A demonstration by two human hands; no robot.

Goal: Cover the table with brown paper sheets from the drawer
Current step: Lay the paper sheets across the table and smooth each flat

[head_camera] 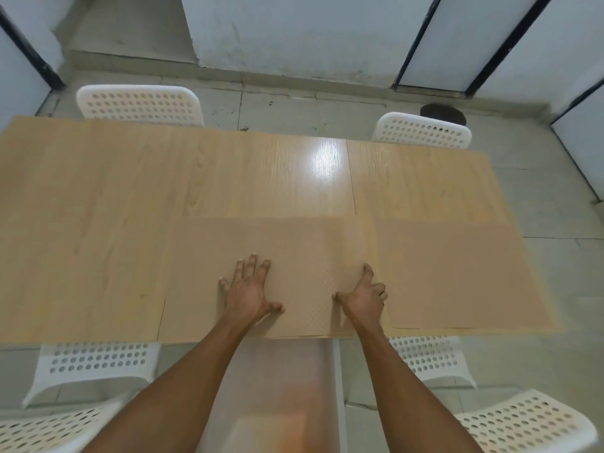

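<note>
The left hand [249, 289] presses flat, fingers spread, on the middle brown paper sheet [294, 250], while the right hand [364, 297], grip half curled, pushes its right edge on the tabletop [98, 207].

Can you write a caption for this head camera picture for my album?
Both hands, left and right, press a brown paper sheet flat on the wooden table.

Your surface [98, 191] is pale wood-grain laminate, smooth and glossy enough to throw a bright glare patch just beyond the brown paper sheet [277, 243] under your hands. That sheet is matt, with a faint embossed dot texture near you; the second sheet [457, 273] to its right looks plain and matt. The chairs [140, 104] around the surface are white perforated plastic.
</note>
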